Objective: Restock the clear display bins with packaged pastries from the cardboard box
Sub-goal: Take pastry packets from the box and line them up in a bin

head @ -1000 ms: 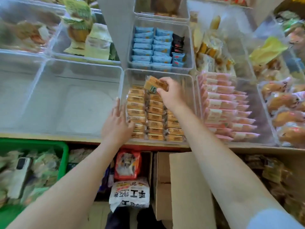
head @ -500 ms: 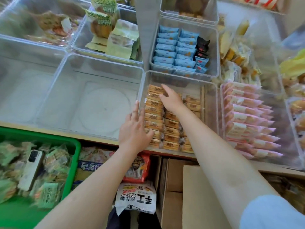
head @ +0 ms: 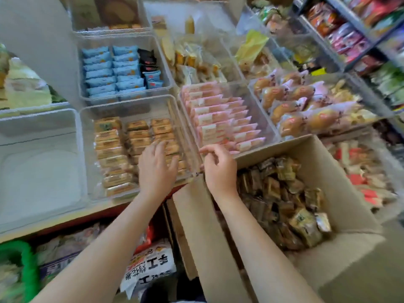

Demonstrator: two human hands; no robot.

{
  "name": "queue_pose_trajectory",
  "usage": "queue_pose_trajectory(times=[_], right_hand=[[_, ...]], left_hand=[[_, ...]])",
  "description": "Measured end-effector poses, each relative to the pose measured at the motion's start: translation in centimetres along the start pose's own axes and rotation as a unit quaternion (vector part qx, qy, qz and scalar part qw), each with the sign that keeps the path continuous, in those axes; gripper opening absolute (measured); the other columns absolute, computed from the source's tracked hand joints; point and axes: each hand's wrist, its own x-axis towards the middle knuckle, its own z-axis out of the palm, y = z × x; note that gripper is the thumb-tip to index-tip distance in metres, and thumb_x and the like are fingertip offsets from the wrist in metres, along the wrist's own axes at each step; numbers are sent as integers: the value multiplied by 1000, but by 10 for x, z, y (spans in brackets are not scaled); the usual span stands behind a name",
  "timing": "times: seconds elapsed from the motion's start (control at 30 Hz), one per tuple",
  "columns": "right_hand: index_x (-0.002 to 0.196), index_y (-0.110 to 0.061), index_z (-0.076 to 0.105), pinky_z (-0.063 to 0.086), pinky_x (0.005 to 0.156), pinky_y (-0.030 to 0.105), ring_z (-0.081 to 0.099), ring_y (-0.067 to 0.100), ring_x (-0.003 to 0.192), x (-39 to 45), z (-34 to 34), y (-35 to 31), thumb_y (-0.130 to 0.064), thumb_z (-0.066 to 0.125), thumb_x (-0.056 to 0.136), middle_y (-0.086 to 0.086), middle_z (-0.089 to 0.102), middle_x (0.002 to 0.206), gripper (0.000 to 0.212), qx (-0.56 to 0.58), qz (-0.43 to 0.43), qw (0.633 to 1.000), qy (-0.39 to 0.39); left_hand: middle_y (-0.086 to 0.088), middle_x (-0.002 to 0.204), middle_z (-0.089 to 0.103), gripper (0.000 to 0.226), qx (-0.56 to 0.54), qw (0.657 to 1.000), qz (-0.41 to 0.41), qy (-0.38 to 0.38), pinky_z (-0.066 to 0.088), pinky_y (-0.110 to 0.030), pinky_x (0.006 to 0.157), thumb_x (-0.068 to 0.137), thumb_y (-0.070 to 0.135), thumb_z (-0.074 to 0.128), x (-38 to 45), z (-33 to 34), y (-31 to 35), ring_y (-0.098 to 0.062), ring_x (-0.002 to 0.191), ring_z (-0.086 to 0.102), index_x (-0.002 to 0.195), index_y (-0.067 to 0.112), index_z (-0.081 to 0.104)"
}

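Orange pastry packs (head: 135, 136) lie under the left hand's (head: 156, 169) spread fingers; right hand's (head: 219, 169) fingers curl loosely, holding nothing.

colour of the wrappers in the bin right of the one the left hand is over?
Pink and white wrappers, clearest in the head view.

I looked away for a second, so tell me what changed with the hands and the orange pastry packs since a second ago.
The right hand let go of the orange pack it held, now lying in the bin, and drew back toward the cardboard box, holding nothing. The left hand shifted from the left row onto the right rows. The orange packs stayed in rows.
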Motion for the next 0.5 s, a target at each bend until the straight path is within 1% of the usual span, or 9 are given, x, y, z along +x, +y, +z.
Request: queue_pose_trajectory(times=[0.03, 0.1, 0.17, 0.2, 0.23, 0.27, 0.33, 0.4, 0.5], right_hand=[[91, -25, 66, 55, 82, 30, 65, 14, 89, -3, -24, 12, -5, 48, 95, -10, 66, 93, 27, -1, 33, 998, 49], [93, -23, 67, 51, 88, 27, 61, 9, 95, -10, -71, 38, -7, 48, 97, -7, 65, 99, 26, -28, 102, 985, 138], [98, -20, 66, 48, 91, 29, 57, 12, 98, -15, -113, 67, -9, 48, 98, -2, 61, 107, 21, -72, 173, 964, 189], [104, -18, 64, 47, 91, 32, 55, 17, 101, -15, -131, 85, -12, 50, 97, 1, 57, 113, 17, -105, 218, 953, 181], [112, -15, 61, 44, 92, 35, 54, 24, 108, -15, -148, 102, -17, 52, 97, 7, 53, 121, 18, -151, 272, 939, 145], [124, -13, 56, 43, 97, 38, 51, 31, 117, -15, -163, 119, -22, 55, 97, 12, 48, 129, 28, -210, 326, 918, 82], [143, -12, 43, 39, 108, 45, 40, 36, 134, -17, -187, 146, -27, 57, 97, 17, 40, 144, 51, -335, 399, 851, -69], [150, -16, 38, 32, 115, 48, 35, 34, 140, -25, -201, 167, -24, 54, 97, 15, 38, 150, 55, -430, 400, 794, -155], [149, -21, 40, 28, 117, 45, 35, 32, 139, -33, -204, 189, -22, 43, 101, 14, 41, 149, 49, -531, 353, 743, -204]], left_hand=[[-11, 151, 45, 51, -31, 999, 41, -7, 26, -43, 119, 99, 27, 53, -6, 11, 29, -27, 142, 34, 147, 10, 45], [-9, 146, 49, 52, -18, 991, 126, -33, 28, -42, 116, 97, 25, 56, -17, 35, 75, -27, 138, 39, 146, 13, 46], [-10, 151, 45, 63, 56, 978, 185, -78, 24, -44, 120, 96, 32, 55, -25, 61, 107, -29, 141, 36, 154, 16, 33], [-11, 154, 41, 71, 101, 970, 196, -98, 20, -46, 121, 96, 36, 53, -28, 73, 118, -30, 144, 33, 158, 17, 24], [-12, 156, 37, 78, 144, 963, 201, -109, 18, -47, 122, 96, 39, 52, -32, 85, 127, -32, 145, 30, 160, 16, 15], [-13, 157, 35, 83, 176, 957, 202, -109, 18, -49, 121, 95, 41, 53, -35, 95, 134, -34, 145, 30, 161, 14, 9], [-17, 157, 33, 90, 207, 953, 199, -101, 19, -52, 118, 92, 43, 55, -39, 109, 143, -37, 144, 31, 160, 9, 7], [-19, 158, 30, 95, 234, 946, 206, -90, 20, -54, 117, 89, 43, 59, -37, 118, 143, -39, 143, 29, 160, 7, 7], [-20, 158, 27, 99, 263, 936, 218, -81, 20, -54, 115, 86, 40, 62, -33, 123, 135, -39, 143, 27, 159, 7, 5]])
